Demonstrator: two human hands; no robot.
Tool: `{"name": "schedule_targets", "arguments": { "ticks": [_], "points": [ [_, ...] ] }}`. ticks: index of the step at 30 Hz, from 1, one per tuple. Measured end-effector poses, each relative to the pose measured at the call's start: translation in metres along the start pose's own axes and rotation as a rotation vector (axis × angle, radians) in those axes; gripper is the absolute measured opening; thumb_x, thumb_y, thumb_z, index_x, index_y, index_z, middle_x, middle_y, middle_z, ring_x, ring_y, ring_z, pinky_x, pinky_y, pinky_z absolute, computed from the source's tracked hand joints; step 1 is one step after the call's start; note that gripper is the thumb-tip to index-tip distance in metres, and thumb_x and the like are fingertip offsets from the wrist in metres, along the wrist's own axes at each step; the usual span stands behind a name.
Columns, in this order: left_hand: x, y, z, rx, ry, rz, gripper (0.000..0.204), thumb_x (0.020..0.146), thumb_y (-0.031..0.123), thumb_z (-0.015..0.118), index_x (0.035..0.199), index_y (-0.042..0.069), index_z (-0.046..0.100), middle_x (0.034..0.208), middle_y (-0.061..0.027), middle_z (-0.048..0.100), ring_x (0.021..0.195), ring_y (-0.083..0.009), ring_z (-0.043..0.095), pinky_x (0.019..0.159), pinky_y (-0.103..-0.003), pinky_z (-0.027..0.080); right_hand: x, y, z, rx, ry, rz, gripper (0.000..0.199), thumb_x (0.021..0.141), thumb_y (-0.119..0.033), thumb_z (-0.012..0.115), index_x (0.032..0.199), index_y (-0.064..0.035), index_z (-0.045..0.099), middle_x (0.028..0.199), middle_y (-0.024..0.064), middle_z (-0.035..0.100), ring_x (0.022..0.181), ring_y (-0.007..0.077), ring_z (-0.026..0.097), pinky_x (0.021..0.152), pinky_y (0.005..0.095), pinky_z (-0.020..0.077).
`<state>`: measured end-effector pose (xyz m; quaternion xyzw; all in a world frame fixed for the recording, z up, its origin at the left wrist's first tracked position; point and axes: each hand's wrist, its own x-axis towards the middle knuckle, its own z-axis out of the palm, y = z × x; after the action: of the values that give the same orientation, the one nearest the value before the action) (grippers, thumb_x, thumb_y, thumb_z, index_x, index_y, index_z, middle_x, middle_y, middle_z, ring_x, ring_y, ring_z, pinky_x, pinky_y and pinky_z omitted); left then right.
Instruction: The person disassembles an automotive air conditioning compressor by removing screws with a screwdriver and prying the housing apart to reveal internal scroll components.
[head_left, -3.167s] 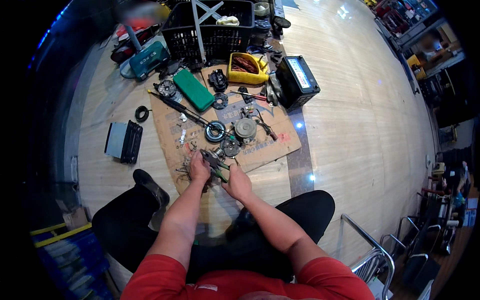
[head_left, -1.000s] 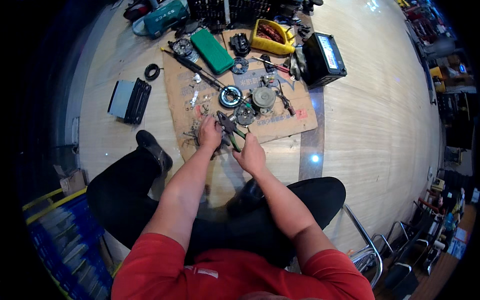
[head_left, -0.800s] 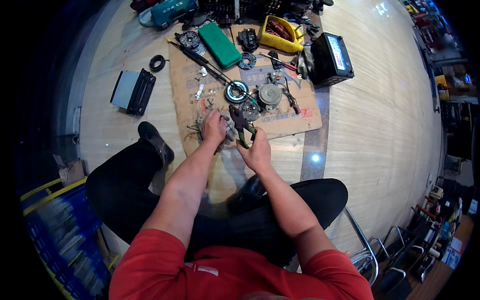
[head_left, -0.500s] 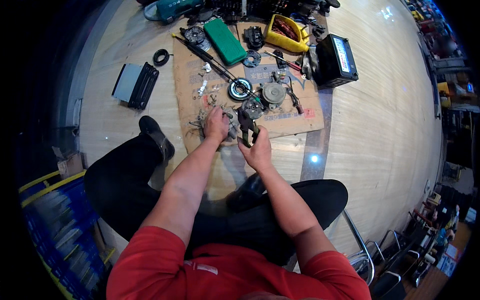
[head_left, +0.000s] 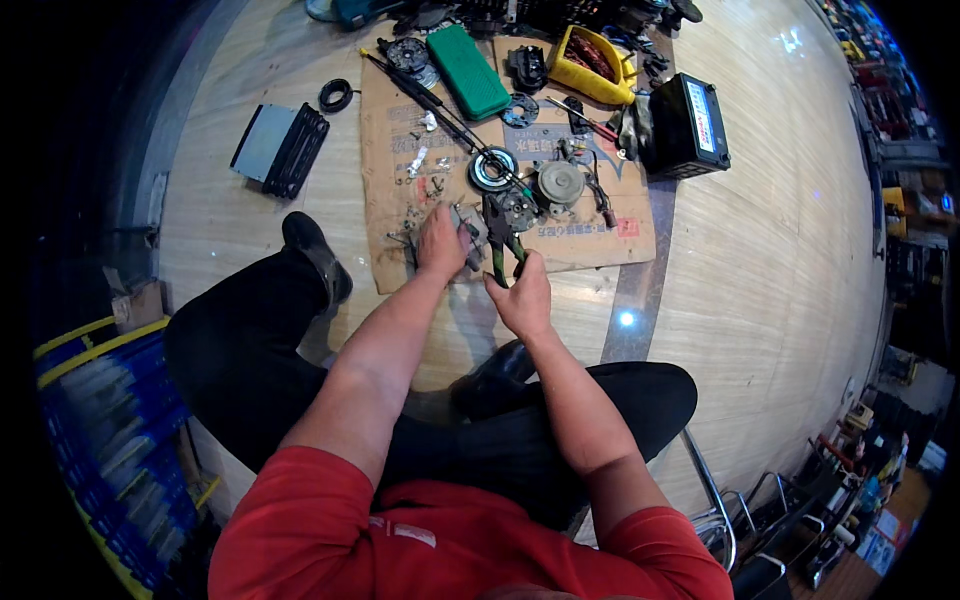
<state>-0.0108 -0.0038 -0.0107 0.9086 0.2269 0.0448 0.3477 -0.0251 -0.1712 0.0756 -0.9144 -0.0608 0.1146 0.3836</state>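
My left hand [head_left: 440,243] is closed round a grey metal housing part [head_left: 475,232] at the near edge of a cardboard sheet [head_left: 590,250]. My right hand [head_left: 525,299] grips a pair of pliers [head_left: 500,232] by its green handles. The dark jaws point away from me, just right of the housing part; whether they touch it I cannot tell. Past the jaws lies a round metal part [head_left: 517,211]. Beyond that are a ring-shaped pulley [head_left: 492,170] and a round grey motor-like part [head_left: 559,183]. My left fingertips are partly hidden.
Small screws [head_left: 437,186] lie scattered left of the pulley. Long black rods [head_left: 425,98] cross the cardboard. Farther off are a green case [head_left: 468,72], a yellow container [head_left: 590,68] and a black battery [head_left: 690,125]. A silver-and-black box [head_left: 280,150] stands on the floor at left.
The view has shifted, so the cardboard and its things sit slightly farther right. The pliers are now more upright, with their handles spread and more in sight. Both hands keep their holds.
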Motion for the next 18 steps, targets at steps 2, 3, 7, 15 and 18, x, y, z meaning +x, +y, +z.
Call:
{"name": "schedule_targets", "arguments": {
  "ticks": [2, 3, 7, 15, 18],
  "points": [
    [0.010, -0.001, 0.000, 0.007, -0.034, -0.030, 0.047, 0.084, 0.020, 0.067, 0.123, 0.003, 0.048, 0.116, -0.0244, 0.058, 0.110, -0.0418, 0.055, 0.094, -0.048, 0.044, -0.002, -0.004, -0.001, 0.057, 0.037, -0.036, 0.063, 0.070, -0.022, 0.084, 0.114, 0.0013, 0.046, 0.095, 0.0226, 0.058, 0.085, 0.0403, 0.060, 0.074, 0.0462, 0.0492],
    [0.013, -0.003, 0.000, 0.012, -0.049, -0.048, 0.045, 0.084, 0.021, 0.067, 0.122, 0.004, 0.049, 0.114, -0.0241, 0.059, 0.109, -0.0418, 0.056, 0.093, -0.048, 0.045, -0.003, -0.010, -0.003, 0.079, 0.049, -0.056, 0.063, 0.070, -0.022, 0.084, 0.114, 0.0011, 0.046, 0.095, 0.0225, 0.059, 0.085, 0.0403, 0.060, 0.074, 0.0462, 0.0493],
    [0.012, -0.003, 0.000, 0.026, -0.043, -0.034, 0.043, 0.084, 0.023, 0.067, 0.119, 0.005, 0.050, 0.110, -0.0231, 0.062, 0.106, -0.0424, 0.058, 0.092, -0.048, 0.046, -0.004, -0.013, -0.003, 0.088, 0.060, -0.114, 0.062, 0.070, -0.022, 0.084, 0.114, 0.0005, 0.046, 0.096, 0.0225, 0.059, 0.086, 0.0402, 0.061, 0.074, 0.0462, 0.0498],
    [0.012, 0.007, -0.007, 0.051, -0.056, -0.089, 0.048, 0.081, 0.021, 0.069, 0.122, 0.004, 0.049, 0.110, -0.0244, 0.062, 0.104, -0.0422, 0.059, 0.091, -0.048, 0.047, -0.004, -0.022, -0.004, 0.065, 0.041, 0.025, 0.053, 0.070, -0.021, 0.081, 0.104, -0.0010, 0.046, 0.099, 0.0243, 0.060, 0.092, 0.0431, 0.061, 0.075, 0.0498, 0.0494],
    [0.015, 0.003, -0.001, 0.024, -0.011, -0.065, 0.050, 0.081, 0.020, 0.070, 0.123, 0.003, 0.049, 0.110, -0.0245, 0.062, 0.105, -0.0419, 0.058, 0.091, -0.048, 0.046, 0.001, -0.005, 0.004, -0.078, -0.031, -0.032, 0.057, 0.071, -0.022, 0.081, 0.110, 0.0004, 0.047, 0.098, 0.0236, 0.059, 0.090, 0.0428, 0.061, 0.075, 0.0495, 0.0489]
  ]
}}
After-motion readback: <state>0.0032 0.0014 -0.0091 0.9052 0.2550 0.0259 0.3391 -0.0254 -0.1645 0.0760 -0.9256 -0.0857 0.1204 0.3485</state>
